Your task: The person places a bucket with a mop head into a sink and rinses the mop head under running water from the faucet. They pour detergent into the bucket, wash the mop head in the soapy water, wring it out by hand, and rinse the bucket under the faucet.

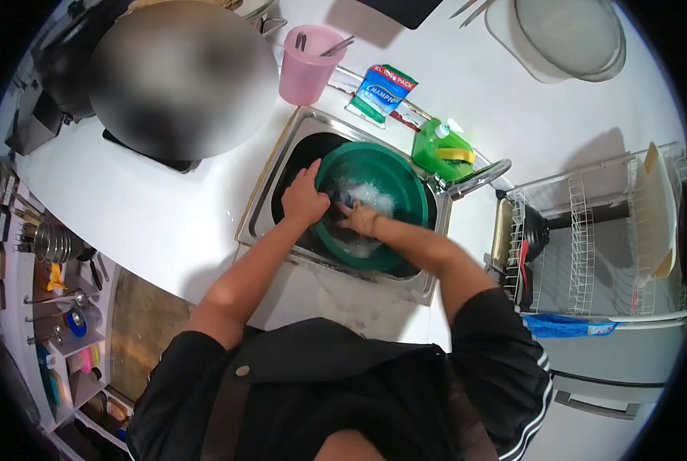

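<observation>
A round green basin (414, 173) sits in the metal sink (255, 219), with suds and water inside it. My left hand (305, 197) is closed on the basin's left rim, its thumb on the inner side. Inside the basin, my right hand (361, 220) reaches down to the foamy water. Its fingers are bent around something dark at the water that I cannot make out. The chrome faucet (482, 178) stands at the sink's right corner, just beyond the basin.
Behind the sink stand a pink cup (306, 69) with utensils, a blue-green Champion packet (382, 94) and a green detergent jug (442, 150). A wire dish rack (582, 230) is at the right. Shelves with kitchen tools (59, 246) line the lower left.
</observation>
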Motion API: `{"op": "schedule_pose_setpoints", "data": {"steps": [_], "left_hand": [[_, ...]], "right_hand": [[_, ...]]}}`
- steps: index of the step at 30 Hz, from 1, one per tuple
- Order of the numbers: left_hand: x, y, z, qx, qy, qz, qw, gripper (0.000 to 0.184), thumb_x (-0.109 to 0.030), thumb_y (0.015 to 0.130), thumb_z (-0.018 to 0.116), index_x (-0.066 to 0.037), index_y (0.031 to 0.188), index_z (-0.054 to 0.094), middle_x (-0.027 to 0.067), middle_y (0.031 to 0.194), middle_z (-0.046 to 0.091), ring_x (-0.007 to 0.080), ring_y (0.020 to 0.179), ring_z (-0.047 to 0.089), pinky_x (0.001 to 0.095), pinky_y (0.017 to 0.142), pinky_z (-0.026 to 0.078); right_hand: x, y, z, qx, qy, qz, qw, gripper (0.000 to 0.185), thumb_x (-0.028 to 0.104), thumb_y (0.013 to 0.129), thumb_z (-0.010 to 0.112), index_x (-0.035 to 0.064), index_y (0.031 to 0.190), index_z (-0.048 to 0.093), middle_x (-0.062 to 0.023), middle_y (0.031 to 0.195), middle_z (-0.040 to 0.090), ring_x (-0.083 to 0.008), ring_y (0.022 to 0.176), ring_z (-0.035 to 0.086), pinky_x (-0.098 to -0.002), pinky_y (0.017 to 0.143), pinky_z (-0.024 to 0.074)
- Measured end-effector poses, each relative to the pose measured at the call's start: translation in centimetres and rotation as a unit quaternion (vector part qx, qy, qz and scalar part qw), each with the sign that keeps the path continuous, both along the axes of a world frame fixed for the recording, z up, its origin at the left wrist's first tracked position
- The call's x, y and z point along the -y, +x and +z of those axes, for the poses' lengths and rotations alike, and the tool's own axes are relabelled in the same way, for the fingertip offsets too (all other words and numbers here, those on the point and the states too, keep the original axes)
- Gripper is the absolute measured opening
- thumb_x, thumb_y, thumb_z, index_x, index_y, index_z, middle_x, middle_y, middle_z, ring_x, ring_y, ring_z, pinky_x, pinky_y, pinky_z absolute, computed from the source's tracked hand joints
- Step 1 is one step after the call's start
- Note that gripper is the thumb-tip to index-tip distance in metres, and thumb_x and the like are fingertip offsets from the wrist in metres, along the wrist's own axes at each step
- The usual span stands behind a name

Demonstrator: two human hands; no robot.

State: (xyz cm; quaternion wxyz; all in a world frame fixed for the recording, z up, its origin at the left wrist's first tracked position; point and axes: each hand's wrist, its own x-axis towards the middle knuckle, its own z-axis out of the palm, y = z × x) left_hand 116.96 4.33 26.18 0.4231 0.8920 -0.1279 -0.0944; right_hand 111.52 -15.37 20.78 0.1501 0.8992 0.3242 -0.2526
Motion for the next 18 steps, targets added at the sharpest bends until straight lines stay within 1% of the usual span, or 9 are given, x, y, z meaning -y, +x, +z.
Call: {"op": "schedule_pose_setpoints", "data": {"steps": [2, 4, 5, 6, 8, 11, 14, 16, 18], "left_hand": [[0.1, 0.3, 0.3, -0.001, 0.0, -0.001, 1.0, 0.071, -0.014, 0.064, 0.055, -0.021, 0.131, 0.035, 0.0161, 0.124, 0.045, 0.0349, 0.102, 0.052, 0.0433, 0.084, 0.043], [-0.2, -0.4, 0.0, -0.017, 0.007, -0.01, 1.0, 0.071, -0.014, 0.063, 0.055, -0.021, 0.131, 0.035, 0.0161, 0.124, 0.045, 0.0349, 0.102, 0.052, 0.0431, 0.084, 0.043], [-0.2, -0.6, -0.1, -0.01, 0.005, -0.009, 1.0, 0.071, -0.014, 0.063, 0.055, -0.021, 0.131, 0.036, 0.0156, 0.122, 0.046, 0.0349, 0.1, 0.053, 0.0429, 0.083, 0.044], [-0.1, -0.2, 0.0, 0.003, 0.0, -0.005, 1.0, 0.071, -0.014, 0.062, 0.055, -0.021, 0.13, 0.036, 0.0151, 0.12, 0.047, 0.0349, 0.099, 0.054, 0.0428, 0.082, 0.045], [-0.1, 0.0, 0.3, 0.015, -0.001, -0.003, 1.0, 0.071, -0.013, 0.062, 0.055, -0.02, 0.13, 0.036, 0.0145, 0.119, 0.048, 0.035, 0.097, 0.054, 0.0426, 0.081, 0.045], [-0.3, 0.0, 0.7, 0.021, -0.01, -0.009, 1.0, 0.071, -0.013, 0.062, 0.056, -0.019, 0.129, 0.037, 0.0129, 0.114, 0.05, 0.0347, 0.095, 0.055, 0.0429, 0.079, 0.046], [-0.1, -0.2, 0.1, 0.048, -0.008, 0.01, 0.999, 0.07, -0.013, 0.062, 0.056, -0.019, 0.129, 0.038, 0.012, 0.11, 0.051, 0.0344, 0.093, 0.055, 0.0432, 0.078, 0.046], [-0.2, -0.1, 0.3, 0.035, -0.013, 0.001, 0.999, 0.07, -0.013, 0.062, 0.056, -0.019, 0.129, 0.038, 0.0112, 0.108, 0.051, 0.0341, 0.092, 0.055, 0.0434, 0.076, 0.046], [-0.2, -0.1, 0.7, 0.025, -0.008, 0.0, 1.0, 0.07, -0.012, 0.062, 0.056, -0.019, 0.129, 0.038, 0.0113, 0.108, 0.051, 0.0341, 0.093, 0.055, 0.0432, 0.077, 0.046]], "right_hand": [[0.6, 1.8, -2.7, -0.032, 0.034, -0.042, 0.998, 0.04, 0.017, 0.086, 0.04, 0.0297, 0.124, 0.046, -0.0167, 0.129, 0.042, -0.035, 0.106, 0.05, -0.0386, 0.079, 0.0468], [0.2, 2.0, -4.1, -0.008, 0.074, -0.276, 0.958, 0.03, 0.029, 0.088, 0.044, 0.0201, 0.115, 0.055, -0.0213, 0.11, 0.055, -0.0336, 0.086, 0.06, -0.0397, 0.075, 0.0477], [0.5, 2.8, -5.8, -0.012, 0.073, -0.278, 0.958, 0.03, 0.029, 0.088, 0.044, 0.0201, 0.115, 0.055, -0.0213, 0.11, 0.055, -0.0336, 0.086, 0.06, -0.0397, 0.075, 0.0477], [1.2, 4.9, -7.6, -0.122, -0.001, -0.306, 0.944, 0.034, 0.033, 0.081, 0.053, 0.0123, 0.107, 0.059, -0.0203, 0.095, 0.059, -0.0312, 0.08, 0.062, -0.038, 0.068, 0.0485], [-1.5, 4.5, -0.6, -0.184, 0.059, -0.613, 0.766, 0.052, 0.049, 0.071, 0.062, -0.0009, 0.087, 0.065, -0.018, 0.063, 0.06, -0.0265, 0.068, 0.064, -0.0338, 0.054, 0.0469], [-1.5, 3.9, 7.8, -0.207, 0.095, -0.549, 0.804, 0.059, 0.054, 0.069, 0.062, -0.0021, 0.087, 0.064, -0.0192, 0.067, 0.061, -0.0279, 0.064, 0.063, -0.0364, 0.053, 0.0468], [-0.6, 3.1, 11.8, -0.119, 0.019, -0.434, 0.893, 0.058, 0.055, 0.068, 0.062, 0.0003, 0.087, 0.063, -0.0187, 0.07, 0.061, -0.0299, 0.065, 0.062, -0.0382, 0.058, 0.0482], [-0.8, 1.4, 14.4, 0.093, 0.04, -0.295, 0.95, 0.051, 0.049, 0.064, 0.067, 0.0108, 0.097, 0.064, -0.0123, 0.076, 0.062, -0.0278, 0.071, 0.061, -0.038, 0.063, 0.0501], [-1.3, 0.7, 16.3, 0.078, 0.023, -0.239, 0.968, 0.042, 0.042, 0.068, 0.065, 0.0117, 0.097, 0.064, -0.0107, 0.081, 0.062, -0.027, 0.078, 0.061, -0.0374, 0.066, 0.0503]]}}
